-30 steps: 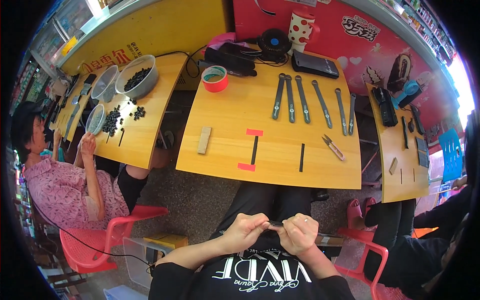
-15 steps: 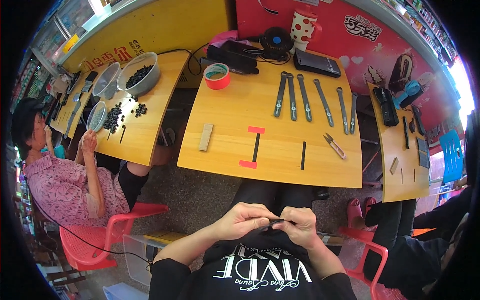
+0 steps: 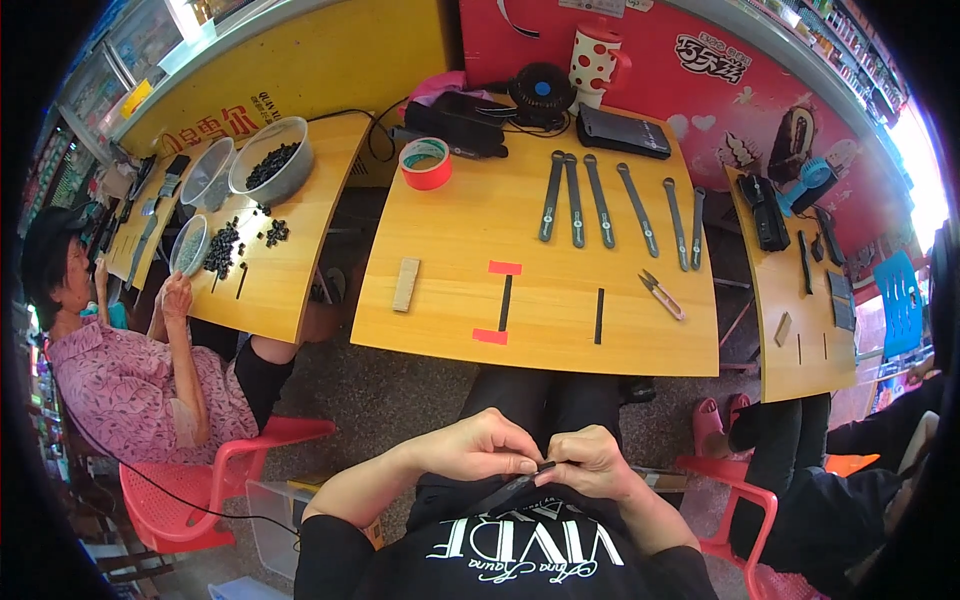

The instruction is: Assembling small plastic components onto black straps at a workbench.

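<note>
Black strip (image 3: 512, 491) pinched between left hand (image 3: 488, 445) and right hand (image 3: 592, 462); hands close together, loose length slanting below left.

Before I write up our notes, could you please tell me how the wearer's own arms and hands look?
The left hand and right hand are ungloved, with no watch showing. The forearms are bare below the short black sleeves of a black shirt.

Dark strip (image 3: 511, 491) partly hidden by fingers (image 3: 512, 463)
</note>
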Motion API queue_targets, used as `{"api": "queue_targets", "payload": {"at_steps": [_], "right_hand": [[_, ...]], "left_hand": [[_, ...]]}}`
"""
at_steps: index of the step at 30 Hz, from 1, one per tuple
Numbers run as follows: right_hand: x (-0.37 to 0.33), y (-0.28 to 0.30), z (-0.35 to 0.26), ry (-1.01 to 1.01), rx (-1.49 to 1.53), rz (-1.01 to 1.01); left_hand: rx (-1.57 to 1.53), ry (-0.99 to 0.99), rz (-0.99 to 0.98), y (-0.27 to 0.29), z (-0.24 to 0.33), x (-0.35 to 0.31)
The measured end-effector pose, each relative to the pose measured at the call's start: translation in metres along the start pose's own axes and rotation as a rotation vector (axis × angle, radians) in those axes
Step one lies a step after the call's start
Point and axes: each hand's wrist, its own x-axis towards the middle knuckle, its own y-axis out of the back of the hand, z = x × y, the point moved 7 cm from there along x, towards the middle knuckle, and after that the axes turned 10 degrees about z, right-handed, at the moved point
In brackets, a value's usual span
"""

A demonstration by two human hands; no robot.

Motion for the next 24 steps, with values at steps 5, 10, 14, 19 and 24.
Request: {"api": "queue_targets", "payload": {"at_steps": [5,10,14,19,24], "right_hand": [[-0.001,0.003,0.005,0.018,-0.029,0.132],[-0.003,0.004,-0.012,0.256,-0.291,0.314],[-0.006,-0.007,-0.031,0.536,-0.65,0.337],[-0.01,-0.009,-0.037,0.548,-0.599,0.276],[0.003,-0.027,-0.082,0.435,-0.715,-0.13]], "left_hand": [[0.206,-0.16,0.125,0.0,0.021,-0.002],[0.264,-0.187,0.411,0.009,0.012,-0.006],[0.164,-0.134,0.456,0.012,-0.001,-0.011],[-0.055,0.052,0.395,0.004,-0.029,-0.019],[-0.344,0.283,0.793,0.047,-0.096,-0.044]]}}
